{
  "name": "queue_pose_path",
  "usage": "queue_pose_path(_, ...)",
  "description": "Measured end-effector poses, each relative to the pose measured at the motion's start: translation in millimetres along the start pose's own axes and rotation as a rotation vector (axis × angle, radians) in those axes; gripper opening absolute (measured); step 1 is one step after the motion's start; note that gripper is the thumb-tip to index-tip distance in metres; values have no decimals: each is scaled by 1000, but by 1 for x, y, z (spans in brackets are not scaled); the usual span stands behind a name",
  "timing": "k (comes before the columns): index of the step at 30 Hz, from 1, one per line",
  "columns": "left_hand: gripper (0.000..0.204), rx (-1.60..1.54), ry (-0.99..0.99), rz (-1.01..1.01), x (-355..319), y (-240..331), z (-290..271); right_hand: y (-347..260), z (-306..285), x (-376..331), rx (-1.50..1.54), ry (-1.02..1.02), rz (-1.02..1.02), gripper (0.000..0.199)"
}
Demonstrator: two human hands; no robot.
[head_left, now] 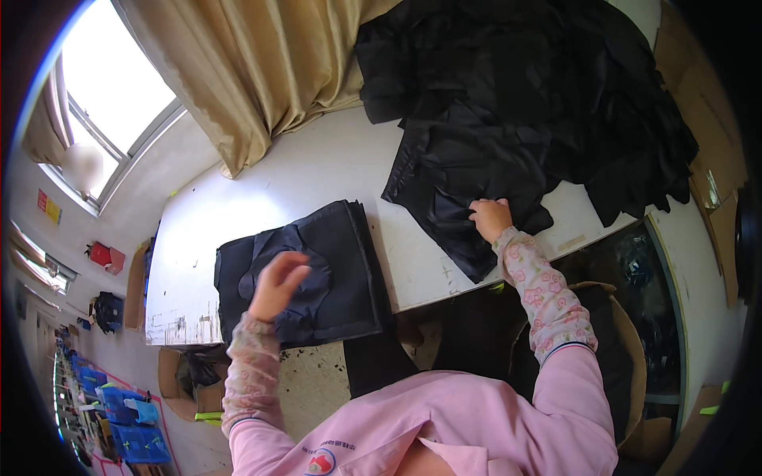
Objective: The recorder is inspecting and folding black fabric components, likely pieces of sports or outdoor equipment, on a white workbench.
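On the white table, a black garment [456, 186] lies spread flat, with a ribbed, waistband-like edge at its left. My right hand [490, 217] is on its near right part, fingers curled and pinching the thin cloth. To the left sits a neat stack of flat black garments [349, 270], its top piece showing a darker, rounded panel. Over that stack my left hand [279, 284] hovers, fingers loosely bent, thumb apart, holding nothing. Patterned pink sleeve covers are on both forearms.
A large heap of black garments [508, 63] covers the table's far right. Beige curtains [254, 71] hang onto the white table [309, 159] at the back. An open cardboard box [178, 389] stands below the left edge; cardboard [714, 119] leans at the right. Blue bins [135, 420] are far left.
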State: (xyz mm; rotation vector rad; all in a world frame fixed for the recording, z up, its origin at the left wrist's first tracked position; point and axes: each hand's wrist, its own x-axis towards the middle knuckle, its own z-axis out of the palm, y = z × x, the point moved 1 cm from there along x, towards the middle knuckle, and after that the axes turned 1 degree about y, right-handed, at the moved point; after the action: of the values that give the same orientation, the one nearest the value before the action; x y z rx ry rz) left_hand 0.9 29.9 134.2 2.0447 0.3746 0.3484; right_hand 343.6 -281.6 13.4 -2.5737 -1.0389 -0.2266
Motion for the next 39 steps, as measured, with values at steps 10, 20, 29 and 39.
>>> queue_pose_path(10, 103, -142, -170, 476, 48, 68, 207, -83, -152, 14, 1921, -95, 389, 15)
queue_pose_path(20, 54, -805, 3, 346, 75, 97, 167, -124, -182, -42, 761, 234, -447, 64)
queue_pose_path(29, 84, -1630, -482, 217, 54, 121, 168, -117, -155, -37, 876, 400, -340, 39)
queue_pose_path(39, 42, -682, 284, 414, 53, 95, 180, -141, -159, -47, 487, 249, -414, 59)
